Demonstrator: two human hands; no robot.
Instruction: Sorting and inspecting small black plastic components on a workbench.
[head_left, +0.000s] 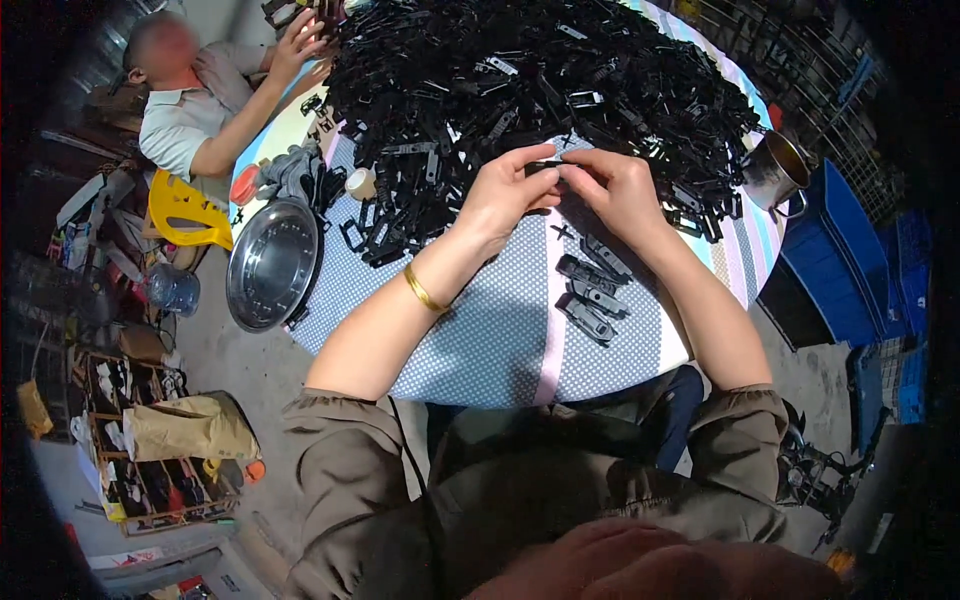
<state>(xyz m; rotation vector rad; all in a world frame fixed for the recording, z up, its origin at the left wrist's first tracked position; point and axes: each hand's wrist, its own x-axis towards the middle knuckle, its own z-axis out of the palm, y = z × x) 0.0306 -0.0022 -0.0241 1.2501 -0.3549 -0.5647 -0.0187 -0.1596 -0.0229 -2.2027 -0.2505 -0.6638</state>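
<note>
My left hand (502, 198) and my right hand (622, 200) meet at the near edge of a big heap of small black parts (540, 90). Fingertips and thumbs of both pinch one small dark part (553, 164), mostly covered by the fingers, so its exact kind is hidden. Just nearer than my right hand, several longer black clip-like pieces (592, 298) lie in a loose group on the patterned tablecloth (470, 340). A small black cross-shaped piece (562, 231) rests beside that group.
To the left are a shiny metal basin (236, 285), grey gloves (292, 178), a small cup (361, 184) and a red round item (244, 185). A metal mug (772, 172) stands at the right edge. Across the table's left sits another person (205, 110), by a yellow stool (180, 212).
</note>
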